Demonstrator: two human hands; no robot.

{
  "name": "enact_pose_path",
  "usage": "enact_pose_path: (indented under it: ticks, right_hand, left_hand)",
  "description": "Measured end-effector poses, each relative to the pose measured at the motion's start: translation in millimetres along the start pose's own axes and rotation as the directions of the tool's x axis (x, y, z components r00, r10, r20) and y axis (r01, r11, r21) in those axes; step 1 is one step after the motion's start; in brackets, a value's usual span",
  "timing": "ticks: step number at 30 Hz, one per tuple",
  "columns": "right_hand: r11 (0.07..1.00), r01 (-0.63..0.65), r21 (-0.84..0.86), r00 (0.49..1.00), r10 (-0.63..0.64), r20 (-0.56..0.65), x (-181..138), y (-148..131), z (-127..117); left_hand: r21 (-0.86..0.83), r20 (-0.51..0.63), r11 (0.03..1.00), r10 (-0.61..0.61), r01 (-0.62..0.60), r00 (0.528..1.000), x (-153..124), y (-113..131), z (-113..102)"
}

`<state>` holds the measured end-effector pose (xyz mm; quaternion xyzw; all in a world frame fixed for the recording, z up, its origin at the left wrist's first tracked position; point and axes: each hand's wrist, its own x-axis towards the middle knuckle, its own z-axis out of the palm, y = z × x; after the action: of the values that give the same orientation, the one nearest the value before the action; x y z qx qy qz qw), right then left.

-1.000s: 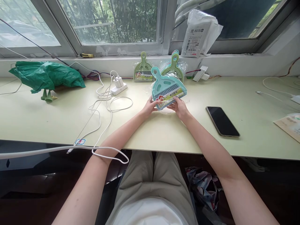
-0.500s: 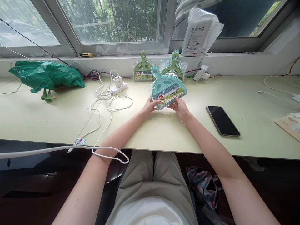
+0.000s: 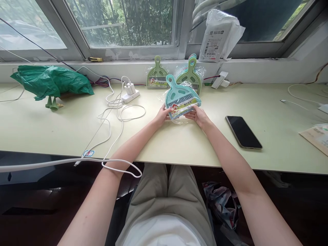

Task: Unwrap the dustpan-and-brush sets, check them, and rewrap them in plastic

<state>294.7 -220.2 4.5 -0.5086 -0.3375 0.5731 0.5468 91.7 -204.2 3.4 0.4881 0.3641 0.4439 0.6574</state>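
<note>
Between my two hands is a turquoise dustpan and brush set (image 3: 181, 95) in clear plastic wrap, tilted, with its handle pointing up and to the left. My left hand (image 3: 163, 115) grips its lower left corner, thumb on the front. At the lower right edge, my right hand (image 3: 198, 115) holds it with the thumb in front and the fingers behind. A printed label runs across the brush bristles. Behind it, a green wrapped dustpan set (image 3: 157, 73) leans against the wall, and a stack of green and turquoise dustpan sets (image 3: 191, 70) stands to its right, partly hidden.
A black phone (image 3: 244, 132) lies to the right. White cables (image 3: 109, 119) trail from a power strip (image 3: 130, 96) and cross over my left forearm. A green plastic bag (image 3: 51, 82) sits at left. A white package (image 3: 217, 37) and a screwdriver (image 3: 95, 59) rest on the sill.
Both hands have turned the turquoise dustpan set slightly, so its right side has shifted left. My right hand has moved a little to the right along its edge.
</note>
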Motion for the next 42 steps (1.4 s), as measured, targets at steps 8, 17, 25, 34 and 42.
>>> enact_pose_path:
  ticks: [8,17,25,34,42]
  right_hand:
    - [1.0,-0.003,0.003,1.0,0.003,-0.009,-3,-3,1]
    - [1.0,-0.007,0.009,0.999,0.007,-0.038,-3,-2,2]
    - [1.0,0.005,0.019,0.999,-0.004,-0.033,-2,-1,1]
    - [0.998,-0.009,-0.064,0.999,0.011,0.037,-2,-3,-2]
    - [0.969,0.106,-0.222,0.994,-0.101,0.036,-2,-9,-13]
  left_hand:
    - [-0.017,0.047,1.0,0.019,-0.018,0.999,1,-1,-5]
    - [-0.04,0.056,0.999,0.024,-0.022,0.998,2,-4,-6]
    - [-0.046,0.053,0.999,-0.007,0.009,0.999,-1,0,-3]
    - [-0.052,0.03,0.998,-0.036,0.038,0.999,3,1,-7]
    - [-0.121,-0.071,0.993,-0.025,0.016,0.997,11,8,-24]
